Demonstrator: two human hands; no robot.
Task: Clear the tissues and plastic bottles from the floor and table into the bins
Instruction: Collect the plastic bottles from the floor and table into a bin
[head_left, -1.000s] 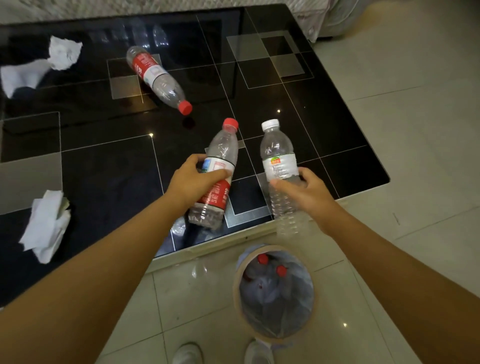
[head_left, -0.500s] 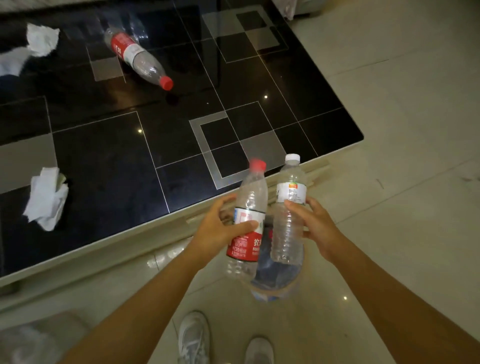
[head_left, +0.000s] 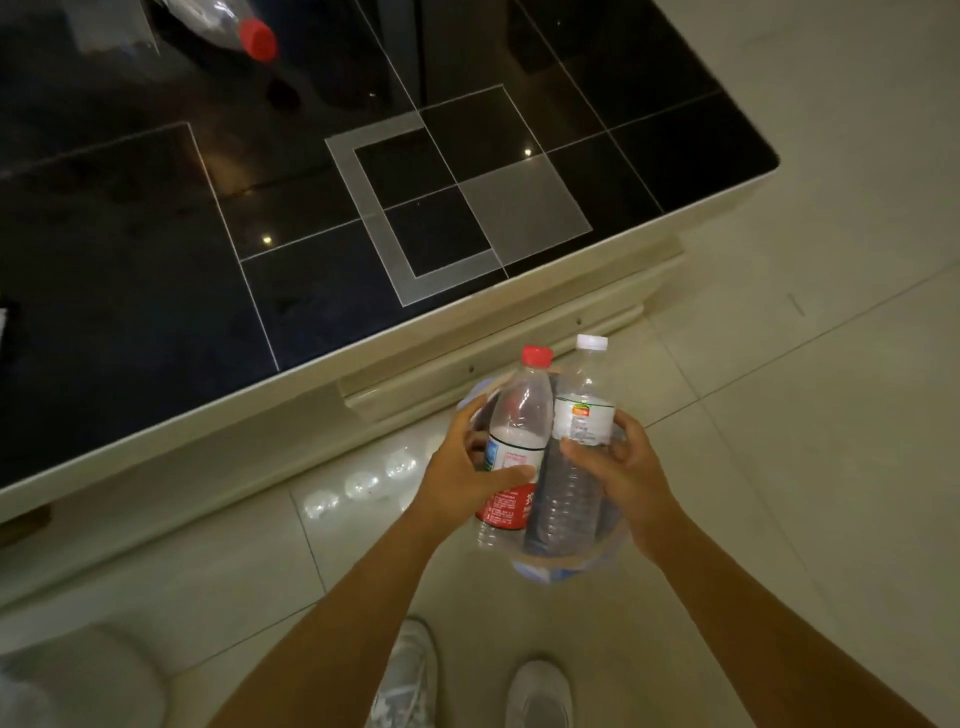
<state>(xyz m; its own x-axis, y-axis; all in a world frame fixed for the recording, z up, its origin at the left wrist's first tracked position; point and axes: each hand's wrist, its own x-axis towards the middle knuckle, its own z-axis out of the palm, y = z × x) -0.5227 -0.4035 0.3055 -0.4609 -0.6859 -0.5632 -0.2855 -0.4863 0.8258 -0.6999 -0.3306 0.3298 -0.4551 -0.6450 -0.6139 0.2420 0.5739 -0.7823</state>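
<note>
Head view: left hand (head_left: 467, 470) grips the red-capped bottle (head_left: 519, 431); right hand (head_left: 626, 470) grips the white-capped bottle (head_left: 579, 431), both directly above the bin (head_left: 558, 571). Lower bases inside the rim, then release. At 11 o'clock, another bottle (head_left: 244, 28) lies on the black glass table (head_left: 156, 270); pale floor tiles (head_left: 805, 415) surround.

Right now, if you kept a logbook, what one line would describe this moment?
left hand: grips red-capped bottle | right hand: grips white-capped bottle | both over bin | another bottle lies on table
</note>
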